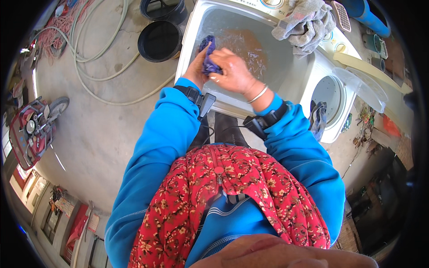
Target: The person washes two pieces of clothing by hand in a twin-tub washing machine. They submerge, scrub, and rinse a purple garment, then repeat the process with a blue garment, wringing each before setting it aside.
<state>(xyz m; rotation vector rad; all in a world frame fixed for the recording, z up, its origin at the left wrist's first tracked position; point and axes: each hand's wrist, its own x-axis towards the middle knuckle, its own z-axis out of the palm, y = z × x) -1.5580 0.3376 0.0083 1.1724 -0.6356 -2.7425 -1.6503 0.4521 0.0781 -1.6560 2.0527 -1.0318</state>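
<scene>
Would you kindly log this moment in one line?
left hand: gripping purple cloth; right hand: gripping same cloth; cloth position: over washer tub; grey towel: draped over control panel

Floor (96,147): grey concrete, cracked toward 3 o'clock | Vehicle (32,127): red, wheeled, 9 o'clock | Lighting: bright opening (33,190), between 8 and 9 o'clock; dark area (380,210), 4 o'clock

My vest: a quilted red fabric vest (241,167) printed with cream flowers and dark leaves
Front fastening: a zip with a round red tab (218,170)
My sleeves: long bright-blue fabric sleeves (163,123), wrinkled, pale stitching along the seams
My left wrist: a broad black strap (191,94) bearing a boxy dark device (206,105)
My right wrist: a matching black strap (275,116) and device (255,127), plus a slim silver-coloured bangle (258,94)
Cable: thin, black (209,135)
My legs: dark trousers (227,128)
My fingers (223,56): bare
</scene>
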